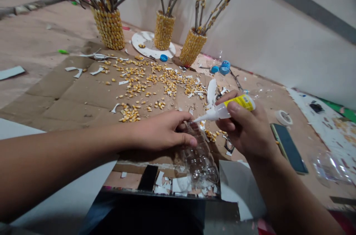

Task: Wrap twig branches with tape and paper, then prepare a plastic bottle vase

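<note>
My left hand (169, 131) is closed around the upper part of a clear plastic bottle (198, 159), which lies tilted near the table's front edge. In my right hand (247, 127) is a small white glue bottle (222, 111) with a yellow label. Its thin nozzle points left and down, at the plastic bottle's upper end beside my left fingers; whether it touches is too fine to tell. Loose corn kernels (141, 86) are scattered over the cardboard (83, 98) beyond my hands.
Three corn-covered pots (193, 46) holding twigs stand at the back, one on a white disc (139, 42). To the right lie a phone (289, 149), a tape roll (283, 118) and clear plastic pieces (329, 166). Blue caps (164, 58) and paper scraps (183, 185) are strewn about.
</note>
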Available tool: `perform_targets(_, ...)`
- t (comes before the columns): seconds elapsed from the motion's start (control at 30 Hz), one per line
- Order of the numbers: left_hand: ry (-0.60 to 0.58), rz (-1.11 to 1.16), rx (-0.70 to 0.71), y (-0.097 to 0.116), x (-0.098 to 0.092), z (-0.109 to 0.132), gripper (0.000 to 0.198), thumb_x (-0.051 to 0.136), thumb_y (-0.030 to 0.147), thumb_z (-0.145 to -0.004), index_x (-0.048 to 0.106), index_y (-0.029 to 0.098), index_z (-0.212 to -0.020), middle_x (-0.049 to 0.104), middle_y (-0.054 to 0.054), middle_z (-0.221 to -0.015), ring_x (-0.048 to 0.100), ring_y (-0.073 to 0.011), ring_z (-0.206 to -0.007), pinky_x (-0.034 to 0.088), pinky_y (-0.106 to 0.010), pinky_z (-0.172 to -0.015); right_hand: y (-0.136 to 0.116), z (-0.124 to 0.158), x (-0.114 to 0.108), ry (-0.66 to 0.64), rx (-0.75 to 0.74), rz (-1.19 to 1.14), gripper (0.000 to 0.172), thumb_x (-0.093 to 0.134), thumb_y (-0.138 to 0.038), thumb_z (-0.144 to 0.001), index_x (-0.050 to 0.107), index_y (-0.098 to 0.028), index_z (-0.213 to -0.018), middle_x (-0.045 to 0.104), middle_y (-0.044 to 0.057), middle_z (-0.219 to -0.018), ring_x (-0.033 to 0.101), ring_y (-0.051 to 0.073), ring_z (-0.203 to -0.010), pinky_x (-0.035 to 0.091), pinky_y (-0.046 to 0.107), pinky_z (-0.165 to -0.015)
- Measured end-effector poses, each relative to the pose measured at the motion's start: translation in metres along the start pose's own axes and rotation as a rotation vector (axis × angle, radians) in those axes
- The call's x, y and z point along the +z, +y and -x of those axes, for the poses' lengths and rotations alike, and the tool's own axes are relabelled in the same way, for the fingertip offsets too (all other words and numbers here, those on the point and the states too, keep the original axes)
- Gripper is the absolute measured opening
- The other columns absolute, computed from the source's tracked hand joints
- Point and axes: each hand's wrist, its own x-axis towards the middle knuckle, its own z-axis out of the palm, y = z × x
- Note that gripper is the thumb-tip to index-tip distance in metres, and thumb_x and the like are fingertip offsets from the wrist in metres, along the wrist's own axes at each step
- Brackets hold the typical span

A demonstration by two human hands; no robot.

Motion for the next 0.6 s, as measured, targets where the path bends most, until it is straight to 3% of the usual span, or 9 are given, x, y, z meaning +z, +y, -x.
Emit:
perform_targets(0.13, 0.018, -0.013, 0.001, 0.001, 0.000, 0.001, 0.027, 0.072, 0.032, -0.090, 0.066, 0.016, -0.111, 0.069, -0.003, -0.089, 0.061, -0.0175, -0.077, 0.047, -0.027, -0.063, 0.003, -0.006, -0.001, 0.007, 0.069, -0.090, 0.047, 0.084, -0.064, -0.076, 0.062, -0.023, -0.082, 0.037, -0.011, -0.054, 0.024, 0.005, -0.041, 0.021, 0.021, -0.038)
perform_targets(0.23, 0.018, -0.035, 0.000, 0.002, -0.001, 0.002, 0.026, 0.072, 0.033, -0.090, 0.066, 0.017, -0.109, 0.067, -0.001, -0.084, 0.060, -0.0170, -0.074, 0.044, -0.026, -0.060, 0.010, -0.005, -0.001, 0.081, -0.051, 0.044, 0.047, 0.077, -0.067, -0.085, 0.061, -0.023, -0.080, 0.037, -0.010, -0.054, 0.028, 0.007, -0.040, 0.023, 0.023, -0.037)
perform_targets(0.4, -0.016, 0.006, -0.002, 0.003, -0.001, 0.001, 0.018, 0.070, 0.032, -0.092, 0.062, 0.018, -0.101, 0.058, 0.003, -0.073, 0.053, -0.0138, -0.065, 0.041, -0.024, -0.055, 0.019, 0.003, 0.005, 0.265, -0.330, 0.271, 0.040, 0.072, -0.055, -0.095, 0.064, -0.022, -0.075, 0.049, -0.004, -0.060, 0.041, 0.010, -0.047, 0.031, 0.026, -0.041)
perform_targets(0.6, -0.006, 0.009, 0.014, 0.001, -0.001, 0.000, 0.018, 0.071, 0.031, -0.092, 0.063, 0.018, -0.100, 0.061, 0.003, -0.077, 0.055, -0.0137, -0.067, 0.044, -0.025, -0.058, 0.018, 0.005, 0.011, 0.295, -0.378, 0.340, 0.032, 0.074, -0.046, -0.095, 0.065, -0.023, -0.076, 0.052, -0.004, -0.061, 0.044, 0.012, -0.048, 0.034, 0.028, -0.044)
